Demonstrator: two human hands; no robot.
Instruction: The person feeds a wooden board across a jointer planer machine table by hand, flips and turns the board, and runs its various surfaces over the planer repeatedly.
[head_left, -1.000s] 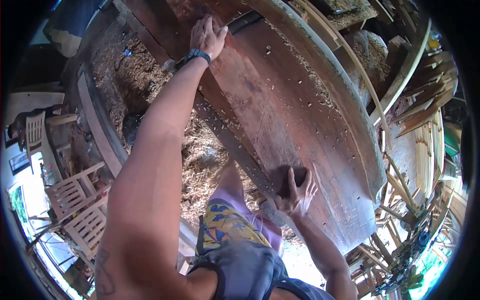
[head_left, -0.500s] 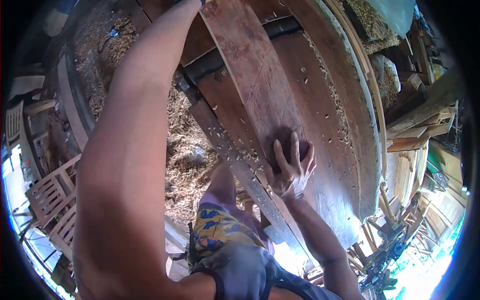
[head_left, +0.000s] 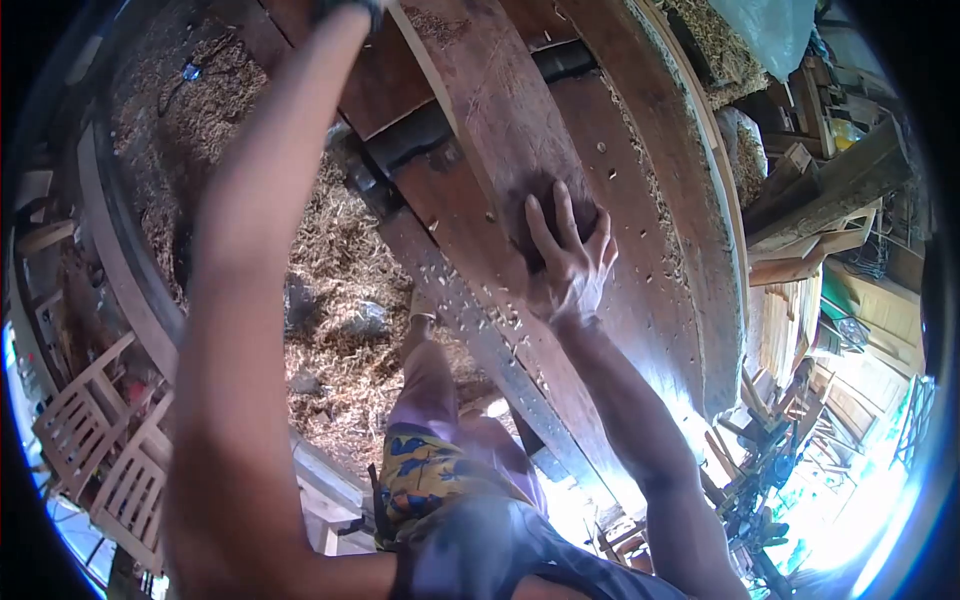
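I'm seeing the right hand resting spread-fingered on a plank, its grip unclear; the left hand is lying beyond view, unreadable.

Reddish-brown plank, blue-patterned yellow shorts

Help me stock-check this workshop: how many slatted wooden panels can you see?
2 clearly, both at lower left: one slatted panel nearer the picture's edge, the other slatted panel below and to its right. More may be hidden in the dark border.
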